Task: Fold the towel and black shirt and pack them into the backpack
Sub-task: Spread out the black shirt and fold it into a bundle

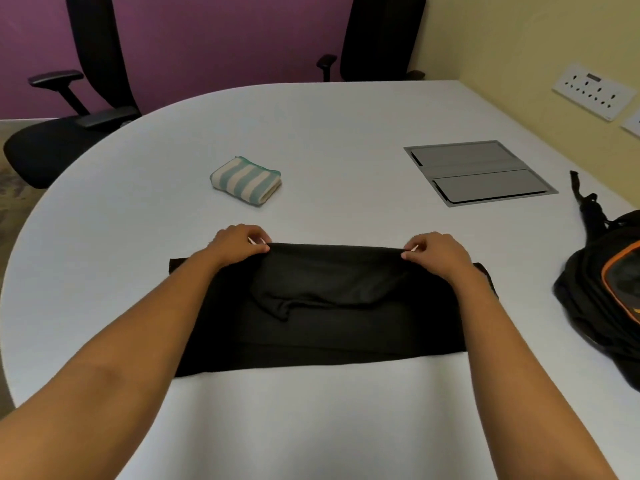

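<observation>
The black shirt (322,306) lies partly folded as a wide band across the middle of the white table (311,126). My left hand (239,244) pinches its far edge at the left, and my right hand (436,252) pinches the same edge at the right. That far edge is lifted slightly off the table. The towel (246,180), striped in teal and cream, sits folded into a small block beyond the shirt, a little to the left. The black backpack (606,289) with orange trim lies at the table's right edge, partly cut off by the frame.
A grey cable hatch (479,172) is set flush into the table at the back right. Two black office chairs (69,133) (377,36) stand behind the table. Wall sockets (594,91) sit on the yellow wall at right.
</observation>
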Motion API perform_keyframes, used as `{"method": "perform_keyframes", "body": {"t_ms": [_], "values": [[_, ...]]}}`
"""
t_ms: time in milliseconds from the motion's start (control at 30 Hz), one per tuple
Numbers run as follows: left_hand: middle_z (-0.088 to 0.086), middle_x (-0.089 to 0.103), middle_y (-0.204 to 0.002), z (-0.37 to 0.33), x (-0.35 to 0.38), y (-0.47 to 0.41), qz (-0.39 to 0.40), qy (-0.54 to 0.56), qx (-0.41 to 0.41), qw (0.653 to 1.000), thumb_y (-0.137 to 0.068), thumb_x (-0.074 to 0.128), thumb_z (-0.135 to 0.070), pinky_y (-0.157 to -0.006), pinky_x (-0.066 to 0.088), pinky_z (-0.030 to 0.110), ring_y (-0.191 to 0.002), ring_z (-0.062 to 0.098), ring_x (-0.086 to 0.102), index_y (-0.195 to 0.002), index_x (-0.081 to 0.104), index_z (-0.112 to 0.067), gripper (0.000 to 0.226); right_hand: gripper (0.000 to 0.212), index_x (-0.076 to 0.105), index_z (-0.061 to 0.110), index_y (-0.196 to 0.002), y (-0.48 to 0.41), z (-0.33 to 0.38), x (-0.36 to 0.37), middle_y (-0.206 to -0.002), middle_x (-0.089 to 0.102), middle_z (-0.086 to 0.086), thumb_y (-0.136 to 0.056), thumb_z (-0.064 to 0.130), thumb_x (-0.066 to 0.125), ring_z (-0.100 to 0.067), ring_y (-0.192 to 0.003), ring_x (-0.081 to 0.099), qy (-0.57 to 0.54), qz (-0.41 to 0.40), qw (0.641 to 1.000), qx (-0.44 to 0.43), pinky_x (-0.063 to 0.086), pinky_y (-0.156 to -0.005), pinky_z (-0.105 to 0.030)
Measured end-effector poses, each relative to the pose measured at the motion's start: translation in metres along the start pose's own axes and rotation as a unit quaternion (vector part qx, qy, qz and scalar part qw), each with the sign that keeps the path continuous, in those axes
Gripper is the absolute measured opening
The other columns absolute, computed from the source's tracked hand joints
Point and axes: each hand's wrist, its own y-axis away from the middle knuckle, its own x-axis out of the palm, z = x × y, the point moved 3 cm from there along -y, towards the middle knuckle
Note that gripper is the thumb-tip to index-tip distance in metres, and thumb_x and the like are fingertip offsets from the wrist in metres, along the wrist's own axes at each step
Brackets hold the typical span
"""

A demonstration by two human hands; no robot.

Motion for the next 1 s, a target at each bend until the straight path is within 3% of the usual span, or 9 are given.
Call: {"method": "perform_keyframes", "body": {"t_ms": [100,267,333,500,600,733,933,1000], "values": [[-0.005,0.062,-0.121,-0.005,0.018,0.0,-0.118,-0.039,-0.007,0.992,-0.091,0.058,-0.029,-0.105,0.034,0.036,-0.111,0.017,0.057,-0.113,0.061,-0.028,0.022,0.038,0.054,0.025,-0.126,-0.012,-0.008,0.03,-0.123,0.06,-0.003,-0.089,0.027,0.062,-0.025,-0.113,0.055,0.043,-0.02,0.999,-0.001,0.042,-0.095,-0.038],[0.0,0.063,-0.118,-0.007,0.059,0.016,-0.219,-0.007,-0.042,0.975,-0.093,0.054,-0.025,-0.108,0.028,0.036,-0.111,0.02,0.056,-0.112,0.063,-0.021,0.022,0.046,0.046,0.02,-0.136,-0.009,-0.036,0.058,-0.138,0.047,-0.01,-0.091,0.023,0.058,-0.03,-0.124,0.044,0.036,-0.099,0.993,0.051,0.039,-0.099,-0.042],[-0.001,0.063,-0.117,-0.004,0.075,0.025,-0.236,-0.004,-0.056,0.97,-0.093,0.054,-0.03,-0.107,0.028,0.035,-0.112,0.018,0.056,-0.113,0.062,-0.02,0.024,0.052,0.041,0.018,-0.14,-0.007,-0.049,0.064,-0.142,0.042,-0.012,-0.091,0.025,0.059,-0.032,-0.127,0.041,0.046,-0.091,0.991,0.085,0.038,-0.101,-0.043],[-0.001,0.055,-0.132,-0.006,0.108,0.042,-0.199,-0.043,-0.05,0.978,-0.093,0.048,-0.045,-0.114,0.024,0.039,-0.125,0.015,0.049,-0.126,0.056,-0.021,0.041,0.061,0.032,0.014,-0.144,-0.004,-0.078,0.086,-0.14,0.045,-0.014,-0.092,0.031,0.058,-0.035,-0.128,0.038,-0.005,0.008,0.988,0.152,0.038,-0.102,-0.046],[0.0,0.036,-0.15,-0.009,0.122,0.048,-0.165,-0.085,-0.054,0.981,-0.093,0.043,-0.053,-0.119,0.012,0.039,-0.141,0.015,0.028,-0.136,0.047,-0.025,0.052,0.057,0.039,0.012,-0.141,-0.003,-0.08,0.087,-0.135,0.051,-0.012,-0.093,0.038,0.055,-0.034,-0.128,0.039,-0.09,-0.039,0.981,0.169,0.038,-0.103,-0.046],[-0.002,0.014,-0.159,-0.014,0.14,0.054,-0.125,-0.132,-0.035,0.983,-0.091,0.038,-0.062,-0.119,0.003,0.038,-0.147,0.014,0.009,-0.144,0.035,-0.031,0.061,0.061,0.043,0.009,-0.138,-0.011,-0.076,0.087,-0.129,0.056,-0.011,-0.09,0.045,0.056,-0.031,-0.125,0.045,-0.186,-0.057,0.962,0.193,0.039,-0.104,-0.046],[0.0,0.012,-0.159,-0.017,0.143,0.055,-0.138,-0.151,-0.049,0.978,-0.099,0.04,-0.03,-0.119,0.005,0.037,-0.147,0.015,0.009,-0.148,0.027,-0.027,0.051,0.037,0.054,0.009,-0.126,-0.021,-0.075,0.085,-0.125,0.056,-0.016,-0.09,0.013,0.059,-0.03,-0.111,0.056,-0.202,-0.062,0.953,0.215,0.044,-0.084,-0.032],[-0.001,0.014,-0.159,-0.018,0.141,0.055,-0.146,-0.144,-0.055,0.977,-0.098,0.039,-0.023,-0.119,0.005,0.036,-0.147,0.014,0.01,-0.148,0.028,-0.027,0.051,0.039,0.052,0.006,-0.128,-0.021,-0.076,0.083,-0.128,0.053,-0.018,-0.09,0.013,0.06,-0.031,-0.114,0.054,-0.2,-0.065,0.952,0.222,0.043,-0.086,-0.032]]}}
